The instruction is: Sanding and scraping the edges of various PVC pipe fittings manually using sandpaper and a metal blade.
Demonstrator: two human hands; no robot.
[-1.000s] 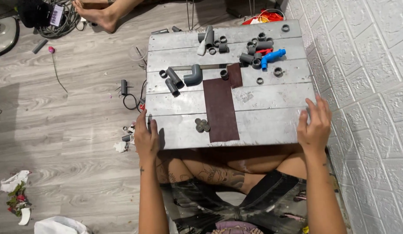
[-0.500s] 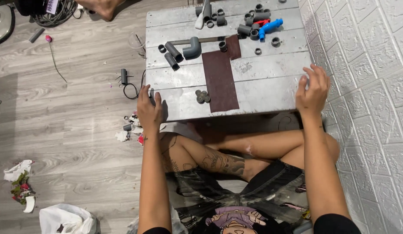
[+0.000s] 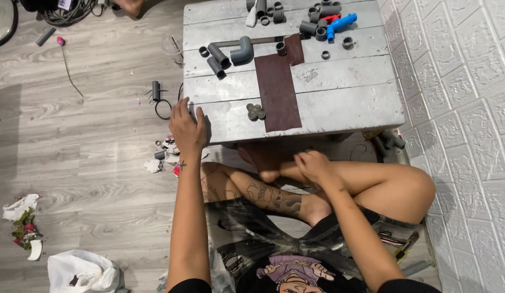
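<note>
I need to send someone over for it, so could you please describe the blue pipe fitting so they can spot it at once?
Start at the low grey plank table by the white wall. Along its far edge, towards the wall side, lies a cluster of grey pipe fittings. The blue pipe fitting lies at that cluster's wall-side end, beside a small red piece; it is the only blue part there.

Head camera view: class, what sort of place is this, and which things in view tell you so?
Probably a home workshop corner on the floor: a low grey wooden table bears grey pipe fittings and a sandpaper strip, with a white brick-pattern wall beside it.
</note>
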